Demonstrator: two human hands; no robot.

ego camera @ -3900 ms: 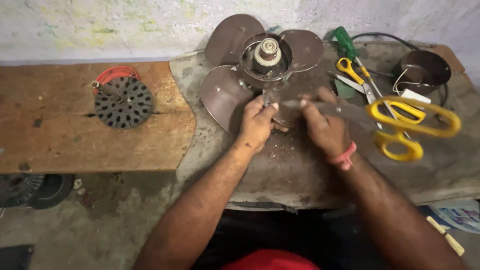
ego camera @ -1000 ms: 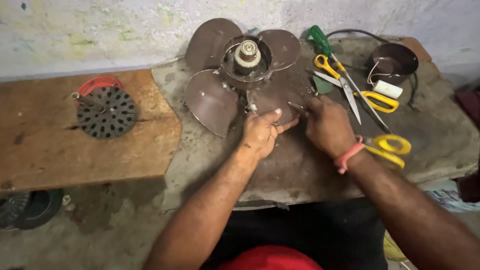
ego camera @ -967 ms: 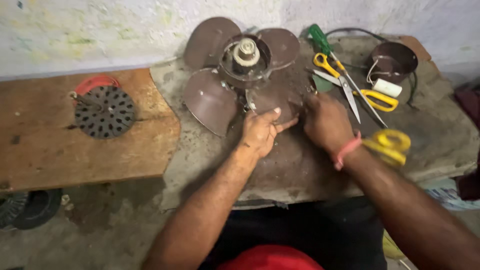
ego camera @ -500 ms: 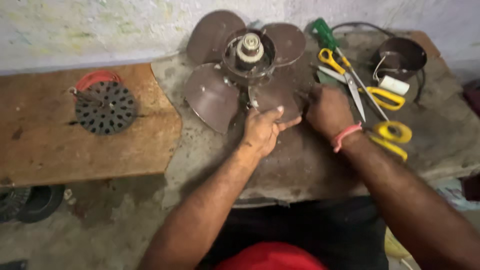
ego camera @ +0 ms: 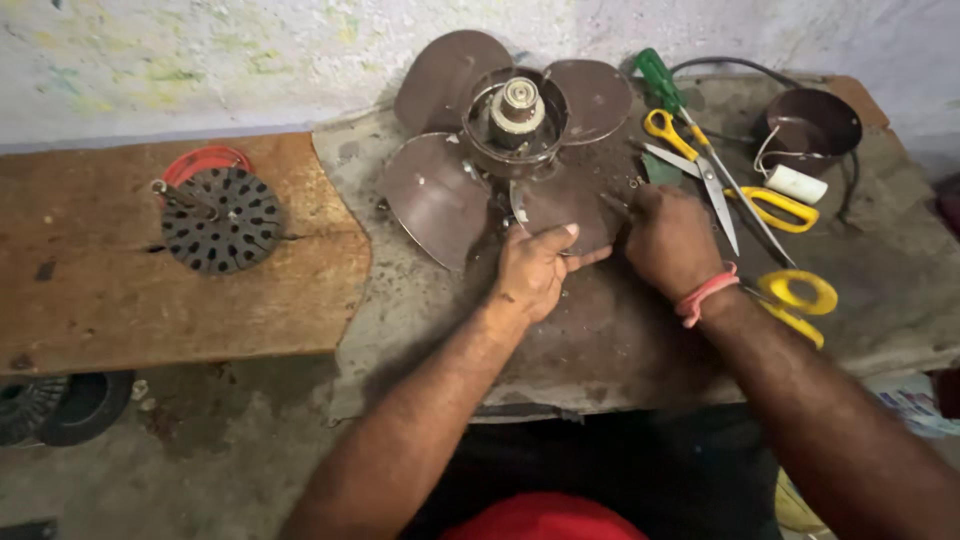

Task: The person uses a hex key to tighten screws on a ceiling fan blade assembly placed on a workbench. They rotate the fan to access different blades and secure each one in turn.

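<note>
The right hand [ego camera: 672, 240] covers the near-right edge of the brown fan [ego camera: 515, 160], so what its fingertips pinch there cannot be seen. To the right of the fan, the wrist hides most of one pair of yellow scissors [ego camera: 795, 300]. Far left of the fan, a dark round part [ego camera: 60, 405] is cut by the picture's edge.

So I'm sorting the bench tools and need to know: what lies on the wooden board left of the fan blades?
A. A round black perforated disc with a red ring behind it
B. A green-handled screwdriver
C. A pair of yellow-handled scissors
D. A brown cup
A: the round black perforated disc rests on the wooden board with the red ring behind it, left of the fan blades.
</note>
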